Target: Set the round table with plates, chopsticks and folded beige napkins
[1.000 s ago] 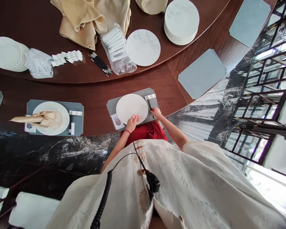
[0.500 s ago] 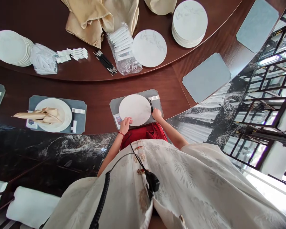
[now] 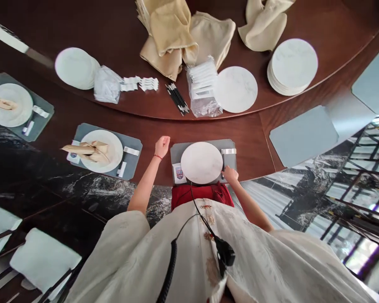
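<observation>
A white marbled plate (image 3: 202, 163) lies on a grey placemat (image 3: 177, 153) in front of me. Black chopsticks (image 3: 222, 159) stand along the plate's right side, their upper end on a white rest (image 3: 228, 151). My right hand (image 3: 230, 174) is closed at their lower end, its fingertips partly hidden. My left hand (image 3: 162, 147) is over the bare wood left of the placemat, fingers curled in and nothing visible in them. At the placemat's lower left lies a small printed card or packet (image 3: 179, 173).
A raised round tabletop (image 3: 129, 111) holds loose black chopsticks (image 3: 177, 99), white rests (image 3: 140, 83), bagged white packets (image 3: 204, 88), plate stacks (image 3: 292, 67) and beige napkins (image 3: 170, 31). Left is a laid setting with a folded napkin (image 3: 93, 150); right, a bare grey placemat (image 3: 304, 135).
My left hand has left the plate's lower left edge and moved out to the left and forward, its fingers curling. The right hand stays by the chopsticks. The view has shifted left.
</observation>
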Motion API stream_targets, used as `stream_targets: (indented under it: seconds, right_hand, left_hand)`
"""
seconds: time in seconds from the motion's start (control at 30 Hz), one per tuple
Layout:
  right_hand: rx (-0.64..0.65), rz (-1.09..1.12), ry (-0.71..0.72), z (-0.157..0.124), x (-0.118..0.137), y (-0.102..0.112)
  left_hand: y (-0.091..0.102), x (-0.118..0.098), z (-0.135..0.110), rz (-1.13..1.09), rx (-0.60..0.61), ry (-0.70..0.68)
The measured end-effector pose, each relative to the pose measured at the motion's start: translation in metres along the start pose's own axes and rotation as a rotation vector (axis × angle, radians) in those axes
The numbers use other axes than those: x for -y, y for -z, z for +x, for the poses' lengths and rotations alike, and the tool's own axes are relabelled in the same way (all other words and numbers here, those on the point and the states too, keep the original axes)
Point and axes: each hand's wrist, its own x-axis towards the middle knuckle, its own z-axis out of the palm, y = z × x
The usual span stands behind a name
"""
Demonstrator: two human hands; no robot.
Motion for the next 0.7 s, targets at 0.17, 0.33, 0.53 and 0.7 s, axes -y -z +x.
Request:
stream_targets:
  seconds: [0.17,0.33,0.53,0.7]
  right_hand:
    - [-0.125,0.049,0.072,0.005,-0.021,0.026]
    - [-0.212,0.191,0.133,0.019,-0.035,0.028]
    - [-0.175,0.272,0.215,0.032,-0.025,0.017]
    - [-0.157,0.345,0.306,0.035,-0.007,0.028]
  left_hand:
    - [0.09,-0.011,0.15,0.251,-0.309,-0.055]
    - [0.167,-0.012,0.232,0.483,-0.397,0.095]
    - [0.217,0.014,0.257,0.583,-0.426,0.24]
    - [0.235,0.031,0.266,0.444,-0.454,0.375]
